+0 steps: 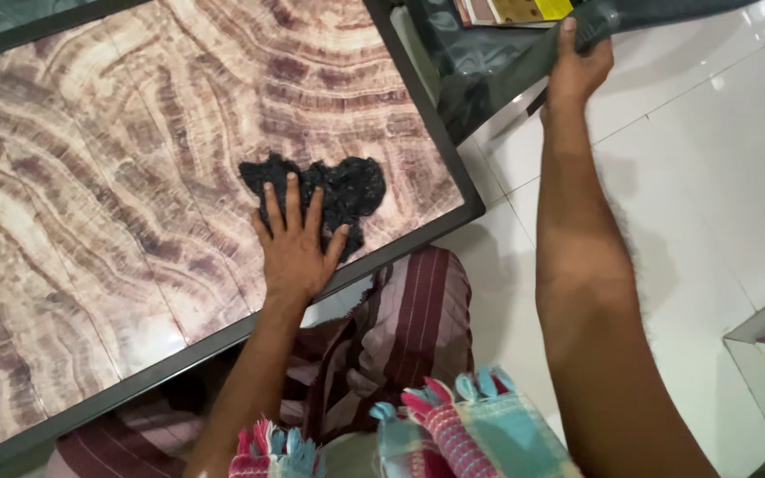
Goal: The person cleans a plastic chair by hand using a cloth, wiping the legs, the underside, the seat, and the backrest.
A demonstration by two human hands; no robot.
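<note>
The left hand [294, 243] lies flat, fingers spread, palm down on a crumpled black cloth [329, 190], gripping nothing. The cloth sits near the front edge of the wood-grain surface [117, 177]. The right hand [577, 66], arm stretched forward over the white floor [710, 159], is closed around the edge of a dark plastic bag [489, 62] beside the surface.

A single head-worn camera looks steeply down from close above, over the near corner of a patterned tabletop [117, 177] and white floor [719, 177] to the right.
</note>
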